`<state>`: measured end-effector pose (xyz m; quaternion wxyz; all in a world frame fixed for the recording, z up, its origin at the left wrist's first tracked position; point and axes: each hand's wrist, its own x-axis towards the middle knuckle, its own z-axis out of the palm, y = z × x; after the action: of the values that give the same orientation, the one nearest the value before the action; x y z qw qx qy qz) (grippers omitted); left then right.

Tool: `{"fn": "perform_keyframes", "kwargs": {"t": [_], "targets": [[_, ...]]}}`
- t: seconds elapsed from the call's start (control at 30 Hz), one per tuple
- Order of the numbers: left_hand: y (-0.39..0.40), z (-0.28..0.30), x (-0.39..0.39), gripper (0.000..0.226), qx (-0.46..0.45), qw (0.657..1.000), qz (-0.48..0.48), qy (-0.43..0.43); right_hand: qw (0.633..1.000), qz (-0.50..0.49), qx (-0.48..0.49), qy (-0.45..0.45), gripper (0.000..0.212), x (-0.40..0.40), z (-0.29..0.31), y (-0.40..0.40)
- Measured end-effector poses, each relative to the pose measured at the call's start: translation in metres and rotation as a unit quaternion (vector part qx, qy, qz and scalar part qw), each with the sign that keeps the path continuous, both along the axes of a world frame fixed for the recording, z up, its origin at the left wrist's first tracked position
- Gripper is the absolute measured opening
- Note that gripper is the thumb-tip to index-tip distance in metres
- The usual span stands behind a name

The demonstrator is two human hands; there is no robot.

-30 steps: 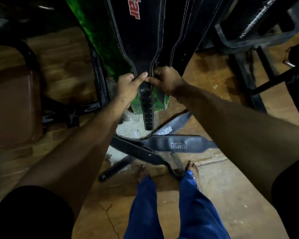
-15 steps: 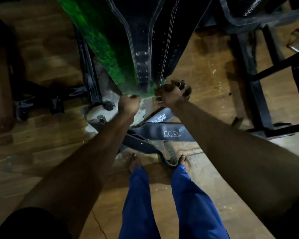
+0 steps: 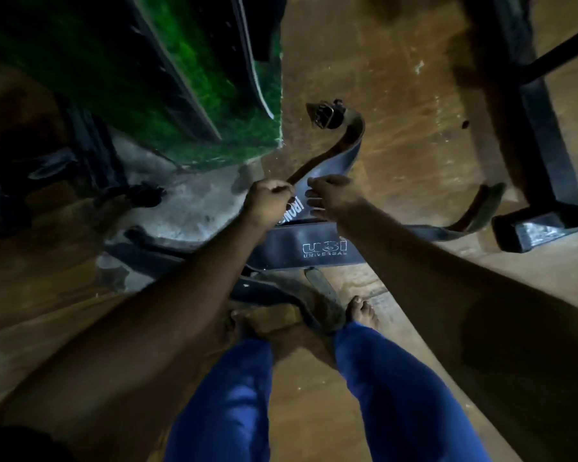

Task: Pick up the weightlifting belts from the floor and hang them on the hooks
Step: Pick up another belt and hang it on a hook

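The person is reaching for a belt (image 3: 327, 168) lying on the floor (image 3: 397, 135); the left hand (image 3: 267, 203) is pinching its edge; the right hand (image 3: 331, 195), fingers loose, is touching it; lifting to the hooks comes next.

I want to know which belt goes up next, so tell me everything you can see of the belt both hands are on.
The belt with the white lettering is dark, leather-looking, curving up off the wooden floor, its metal buckle at the raised far end. The left hand grips its near part; the right hand touches it alongside, partly hiding the white print. Its lower end crosses over the USI Universal belt.
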<state>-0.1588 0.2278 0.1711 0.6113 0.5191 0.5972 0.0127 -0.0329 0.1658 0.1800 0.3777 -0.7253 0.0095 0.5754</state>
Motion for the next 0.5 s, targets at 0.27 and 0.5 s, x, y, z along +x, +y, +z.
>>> {"fn": "perform_keyframes", "kwargs": {"t": [0.27, 0.5], "targets": [[0.014, -0.198, 0.060, 0.013, 0.026, 0.995, -0.087, 0.039, 0.998, -0.034, -0.055, 0.012, 0.011, 0.030, -0.205, -0.015], [0.028, -0.304, 0.084, 0.068, 0.059, 0.975, -0.181, 0.115, 0.986, -0.119, -0.061, -0.097, 0.032, 0.033, -0.309, -0.005]]}}
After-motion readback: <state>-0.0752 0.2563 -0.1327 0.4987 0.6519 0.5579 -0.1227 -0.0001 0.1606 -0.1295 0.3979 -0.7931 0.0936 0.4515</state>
